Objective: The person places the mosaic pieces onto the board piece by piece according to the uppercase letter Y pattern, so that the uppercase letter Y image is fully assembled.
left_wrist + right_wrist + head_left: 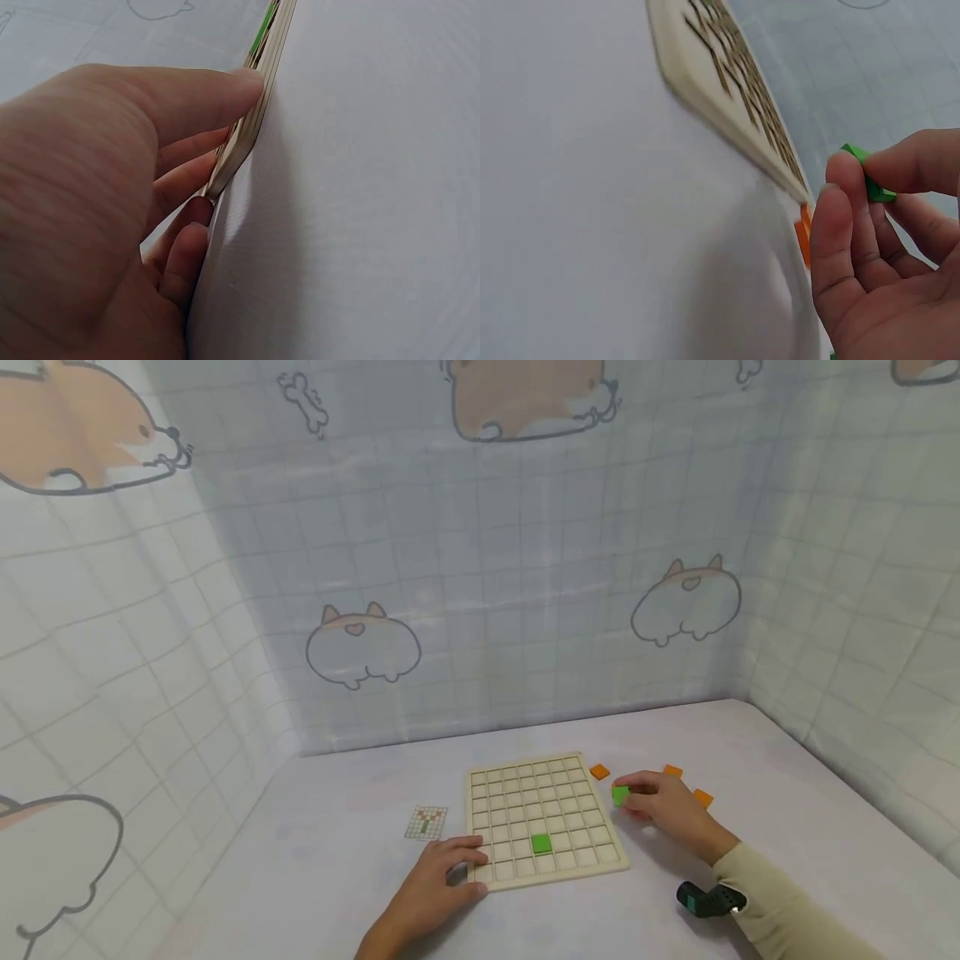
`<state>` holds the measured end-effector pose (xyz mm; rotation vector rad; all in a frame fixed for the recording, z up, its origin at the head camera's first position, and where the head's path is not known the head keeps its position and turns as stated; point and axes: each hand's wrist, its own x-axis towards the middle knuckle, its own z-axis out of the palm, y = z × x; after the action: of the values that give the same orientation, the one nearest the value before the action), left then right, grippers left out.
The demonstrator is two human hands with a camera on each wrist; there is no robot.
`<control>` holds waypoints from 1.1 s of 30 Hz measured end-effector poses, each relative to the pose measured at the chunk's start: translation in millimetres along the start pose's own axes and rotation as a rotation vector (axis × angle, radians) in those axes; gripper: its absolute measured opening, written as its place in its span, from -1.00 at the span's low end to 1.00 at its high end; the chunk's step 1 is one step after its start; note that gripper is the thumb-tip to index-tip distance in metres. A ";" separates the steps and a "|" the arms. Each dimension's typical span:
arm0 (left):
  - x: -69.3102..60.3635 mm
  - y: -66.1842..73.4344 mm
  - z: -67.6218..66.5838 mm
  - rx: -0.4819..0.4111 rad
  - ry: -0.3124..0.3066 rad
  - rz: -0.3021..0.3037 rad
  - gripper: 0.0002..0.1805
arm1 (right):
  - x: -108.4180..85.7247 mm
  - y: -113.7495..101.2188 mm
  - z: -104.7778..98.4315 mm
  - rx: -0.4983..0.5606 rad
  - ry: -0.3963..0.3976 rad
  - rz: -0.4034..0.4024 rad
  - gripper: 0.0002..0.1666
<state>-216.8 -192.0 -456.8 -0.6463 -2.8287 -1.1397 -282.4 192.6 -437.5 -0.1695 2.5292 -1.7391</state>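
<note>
A pale wooden grid board [525, 827] lies on the table, with one green square tile [542, 843] in a cell near its front. The left hand [438, 885] rests at the board's front left corner; in the left wrist view its thumb and fingers [187, 180] touch the board's edge [240, 154]. Just right of the board, the right hand [667, 810] pinches a green tile [620, 795]. The right wrist view shows this green tile [881, 191] between thumb and fingertips, above the table.
Orange tiles [599, 772] lie right of the board, some near or partly behind the right hand. A small card with a coloured grid pattern [426, 822] is left of the board. A black band [708, 900] is by the right wrist. Patterned sheets [495, 568] surround the table.
</note>
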 end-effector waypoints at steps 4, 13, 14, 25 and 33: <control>0.9 0.6 -0.1 0.013 0.000 0.003 -0.67 | 6.7 -2.2 11.1 0.041 0.007 -0.010 -0.56; 2.0 0.6 -0.6 0.036 -0.001 0.009 -0.66 | 20.5 -9.7 38.8 0.148 0.030 -0.002 -0.66; 1.9 0.5 -0.6 0.037 -0.001 0.010 -0.65 | 21.1 -10.6 41.3 0.162 0.020 -0.012 -0.66; -1.5 -0.8 0.0 0.036 0.010 0.017 -0.65 | 25.7 -20.8 72.6 0.176 -0.109 -0.098 -0.56; -0.7 1.3 0.5 0.028 -0.002 -0.005 -0.64 | 29.3 -21.1 85.8 0.126 -0.114 -0.075 -0.55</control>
<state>-215.6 -191.1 -456.4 -0.6391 -2.8440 -1.0989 -300.2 101.9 -448.3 -0.3495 2.3543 -1.8516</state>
